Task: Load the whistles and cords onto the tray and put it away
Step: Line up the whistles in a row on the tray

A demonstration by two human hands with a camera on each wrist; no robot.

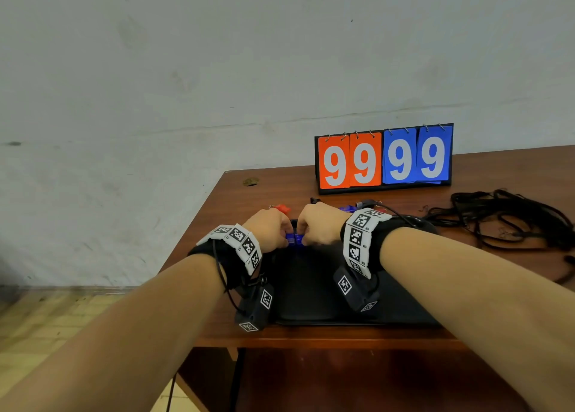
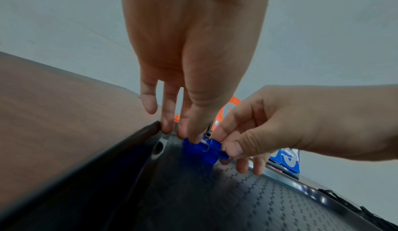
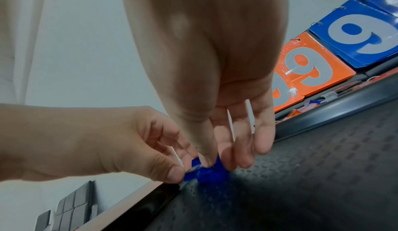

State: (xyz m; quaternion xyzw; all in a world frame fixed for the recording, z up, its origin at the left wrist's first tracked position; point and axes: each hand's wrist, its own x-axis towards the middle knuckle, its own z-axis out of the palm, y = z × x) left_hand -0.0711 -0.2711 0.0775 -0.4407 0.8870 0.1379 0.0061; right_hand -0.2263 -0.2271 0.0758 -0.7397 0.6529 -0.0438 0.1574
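Blue whistles [image 2: 203,149] sit pinched between the fingers of both hands, just above the black tray's [image 1: 311,287] far left corner. The left hand [image 1: 270,228] pinches one side with thumb and fingers [image 2: 194,129]; the right hand [image 1: 319,225] pinches the other. Black cords [image 1: 510,218] lie piled on the counter [image 1: 242,190] well right of the fingers.

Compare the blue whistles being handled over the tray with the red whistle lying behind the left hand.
The blue whistles are pinched between the fingers of the left hand and right hand; the red whistle is untouched. The blue whistles sit over the black tray; the red whistle lies on the wooden table beyond the tray's far edge. They differ in colour, blue against red. Both are small plastic pieces.
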